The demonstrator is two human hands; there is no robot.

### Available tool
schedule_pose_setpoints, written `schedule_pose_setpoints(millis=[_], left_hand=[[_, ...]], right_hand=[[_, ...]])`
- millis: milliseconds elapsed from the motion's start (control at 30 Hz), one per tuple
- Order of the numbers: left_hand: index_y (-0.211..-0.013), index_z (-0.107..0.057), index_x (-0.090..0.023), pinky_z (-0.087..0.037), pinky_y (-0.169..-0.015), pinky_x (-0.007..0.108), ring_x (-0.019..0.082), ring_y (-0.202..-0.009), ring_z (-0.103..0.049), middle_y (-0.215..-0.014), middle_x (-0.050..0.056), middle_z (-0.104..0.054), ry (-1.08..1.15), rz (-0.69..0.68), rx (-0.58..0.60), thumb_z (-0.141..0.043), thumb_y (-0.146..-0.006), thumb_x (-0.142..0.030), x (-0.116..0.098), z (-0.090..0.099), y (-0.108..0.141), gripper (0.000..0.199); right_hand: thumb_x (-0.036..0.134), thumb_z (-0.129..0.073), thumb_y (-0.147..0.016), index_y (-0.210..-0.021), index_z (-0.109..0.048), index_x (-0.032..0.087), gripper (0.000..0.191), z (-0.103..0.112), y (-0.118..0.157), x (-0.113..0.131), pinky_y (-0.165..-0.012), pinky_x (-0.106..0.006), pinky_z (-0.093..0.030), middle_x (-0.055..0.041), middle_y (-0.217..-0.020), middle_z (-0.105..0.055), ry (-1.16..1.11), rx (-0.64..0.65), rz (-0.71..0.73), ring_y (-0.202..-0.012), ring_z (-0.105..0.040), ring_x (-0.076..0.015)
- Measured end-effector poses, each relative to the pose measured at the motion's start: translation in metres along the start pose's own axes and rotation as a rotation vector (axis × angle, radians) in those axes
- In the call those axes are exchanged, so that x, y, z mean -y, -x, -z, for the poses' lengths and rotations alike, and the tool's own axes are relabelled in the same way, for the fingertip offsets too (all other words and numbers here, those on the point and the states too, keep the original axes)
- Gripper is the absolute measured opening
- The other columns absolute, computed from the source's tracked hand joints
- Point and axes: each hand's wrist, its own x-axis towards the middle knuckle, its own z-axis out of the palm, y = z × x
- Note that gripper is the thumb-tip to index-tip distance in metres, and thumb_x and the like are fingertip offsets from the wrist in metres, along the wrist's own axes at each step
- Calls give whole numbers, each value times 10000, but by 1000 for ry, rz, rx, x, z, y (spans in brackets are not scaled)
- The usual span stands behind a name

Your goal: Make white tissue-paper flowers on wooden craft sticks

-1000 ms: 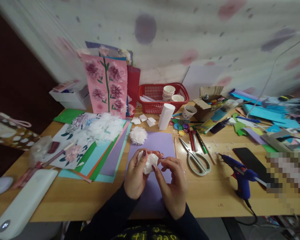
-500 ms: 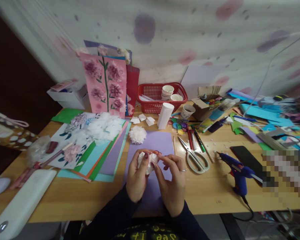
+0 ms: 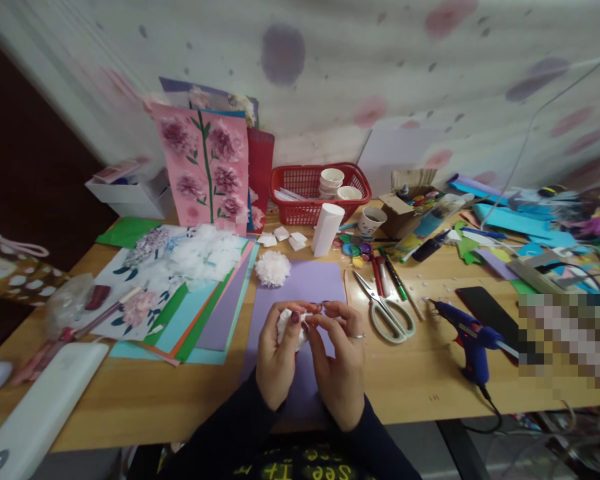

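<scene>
closely, two hands work a ball of crumpled white paper (image 3: 303, 337)

the crumpled white paper sits up between the hands, in front of the person's chest and over a purple sheet (image 3: 317, 277) lying on the wooden table (image 3: 410, 390). the left hand (image 3: 275, 357) cups it, thumb laid across the near face and fingers bent round behind, so the grip is nearly closed with the paper filling the gap. the right hand (image 3: 341, 370) meets it from the other side: thumb and forefinger come together at its right edge, bent and close, while the other fingers curl loosely above. how much paper lies between those right fingertips is too small to tell. a ring (image 3: 359, 336) shows on the right hand.

just beyond the hands, a fluffy white paper flower (image 3: 273, 268) rests at the top left corner of the purple sheet. behind it lie small white squares (image 3: 281, 233), and a white roll (image 3: 327, 230) stands upright near the red basket (image 3: 293, 213). to the right of the sheet lie scissors (image 3: 391, 319) with pale handles, and farther right a blue glue gun (image 3: 475, 340). coloured sheets (image 3: 220, 327) fan out on the left.
</scene>
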Motion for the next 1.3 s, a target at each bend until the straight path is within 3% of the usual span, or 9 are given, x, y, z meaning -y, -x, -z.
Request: schedule_pose_setpoints(millis=[200, 400, 533, 633, 700, 833, 967, 1167, 1300], left_hand=[[-855, -573, -174, -513, -843, 327, 206, -960, -654, -1006, 78, -668, -59, -25, -54, -537, -899, -390, 0, 1, 0, 223], [-890, -530, -197, -519, -826, 305, 205, -991, -657, -1008, 60, -693, 36, 127, 11, -651, -836, -271, -3, 1, -4, 152], [-900, -534, -198, -522, -835, 319, 214, -973, -676, -978, 45, -705, 160, 189, -54, -688, -798, -262, -10, -1, -8, 196], [-944, -537, -207, -538, -790, 304, 215, -913, -701, -921, 27, -712, 251, 248, -131, -731, -750, -255, -14, -1, -10, 279], [-941, -539, -204, -539, -769, 281, 211, -893, -709, -880, 19, -714, 285, 273, -165, -756, -722, -244, -15, -2, -12, 311], [-925, -532, -206, -542, -733, 268, 222, -879, -712, -808, 2, -707, 317, 306, -219, -788, -680, -251, -16, -4, -12, 357], [-918, -517, -212, -540, -694, 275, 237, -858, -713, -805, 4, -705, 311, 329, -215, -791, -675, -296, -19, -5, -12, 375], [-893, -502, -213, -534, -750, 304, 205, -813, -708, -773, -4, -698, 299, 283, -180, -770, -703, -314, -12, -11, -7, 343], [-894, -492, -215, -530, -719, 283, 181, -761, -702, -784, -5, -690, 305, 325, -175, -773, -700, -347, -10, -14, -7, 366]], right_hand=[[147, -540, -879, -874, -589, 229, 96, 7, -5, 3, -912, -469, -407, -84, -1153, -500, -29, 151, -29, -1128, -482, -256], [152, -568, -865, -881, -602, 236, 92, 4, -8, -1, -913, -471, -410, -81, -1142, -556, 22, 36, 5, -1110, -482, -253], [138, -532, -888, -951, -627, 249, 159, 11, -9, -5, -951, -468, -398, -72, -1194, -548, -102, 160, -27, -1146, -483, -243], [140, -540, -886, -984, -620, 241, 162, 18, -7, -4, -951, -436, -390, -72, -1151, -541, -128, 46, -59, -1124, -492, -229], [146, -595, -852, -915, -611, 222, 99, 19, -4, -3, -876, -380, -417, -54, -1006, -545, -96, -30, -59, -994, -525, -204], [166, -574, -866, -786, -523, 203, 102, 15, 2, -1, -630, -269, -412, 12, -741, -494, -228, 219, -149, -685, -489, -134], [204, -488, -921, -817, -529, 201, 111, 11, 5, -1, -617, -254, -401, 18, -723, -509, -359, 361, -219, -651, -475, -121], [208, -491, -922, -894, -570, 205, 84, 5, 5, -4, -686, -252, -438, -3, -802, -582, -342, 276, -229, -750, -547, -134], [180, -542, -891, -780, -548, 204, 114, 3, 7, -8, -589, -224, -422, 24, -690, -544, -264, 165, -212, -634, -523, -111]])
